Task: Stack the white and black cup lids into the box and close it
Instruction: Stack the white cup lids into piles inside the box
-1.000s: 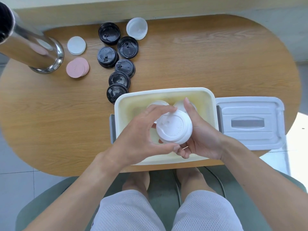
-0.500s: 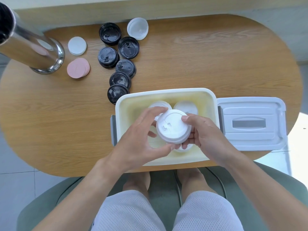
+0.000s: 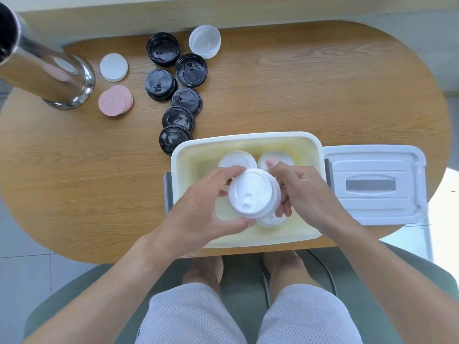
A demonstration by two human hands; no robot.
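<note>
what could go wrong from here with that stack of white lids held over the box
1. The white lid stack is held only by fingertips of the left hand and right hand; it could slip or fan apart over the box.
2. White lids already in the box crowd the floor, so the stack may land tilted.
3. Six black lids and one white lid remain on the table; space may run short before the box lid closes.

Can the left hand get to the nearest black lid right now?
Probably not yet: the left hand and right hand both grip the white lid stack over the box. The black lid itself lies uncovered beside the box.
</note>
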